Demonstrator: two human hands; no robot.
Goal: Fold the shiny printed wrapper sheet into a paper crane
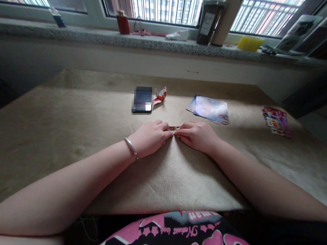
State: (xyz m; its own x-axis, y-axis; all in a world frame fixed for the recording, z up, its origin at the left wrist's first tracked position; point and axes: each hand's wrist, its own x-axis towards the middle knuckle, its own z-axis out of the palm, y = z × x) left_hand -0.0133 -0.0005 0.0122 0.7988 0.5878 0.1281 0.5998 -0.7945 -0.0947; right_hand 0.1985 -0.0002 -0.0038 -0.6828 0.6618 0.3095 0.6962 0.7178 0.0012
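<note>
Both my hands rest on the tan felt mat (69, 132) in the middle of the table. My left hand (150, 137), with a silver bracelet at the wrist, and my right hand (197, 135) meet fingertip to fingertip. Their fingers are pinched together on a small folded piece of coloured paper (174, 128), of which only a red and yellow edge shows between them. The rest of the paper is hidden under the fingers.
A dark phone (142, 99) lies beyond the hands, with a folded red and white paper figure (160, 95) beside it. A stack of blue printed sheets (210, 109) lies at the right, more colourful sheets (276, 120) farther right. The windowsill (102, 37) holds a red cup, bottles and a yellow container.
</note>
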